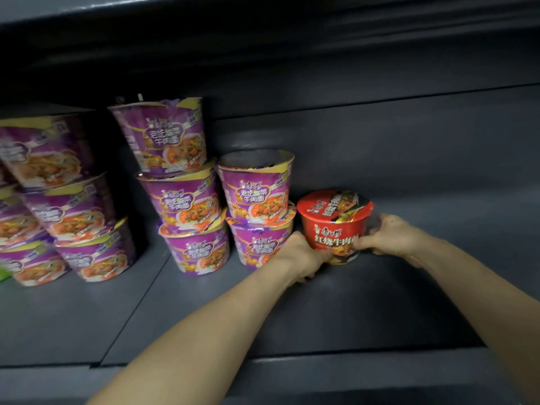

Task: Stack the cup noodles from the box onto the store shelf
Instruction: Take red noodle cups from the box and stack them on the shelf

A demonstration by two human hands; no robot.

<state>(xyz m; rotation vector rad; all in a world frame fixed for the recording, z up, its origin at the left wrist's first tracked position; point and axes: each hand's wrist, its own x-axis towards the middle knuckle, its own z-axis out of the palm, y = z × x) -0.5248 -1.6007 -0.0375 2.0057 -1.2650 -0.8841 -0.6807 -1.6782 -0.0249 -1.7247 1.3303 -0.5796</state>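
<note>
A red cup (336, 226) stands upright on the shelf (380, 311), lid sealed, so its contents are hidden. It is just right of the purple cups (181, 200), which are stacked two and three high, some tilted. The left hand (301, 255) curls round its lower left side and the right hand (391, 235) round its right; each grip is closed on the red cup. The shelf is dark grey, under another dark shelf board (263, 33).
</note>
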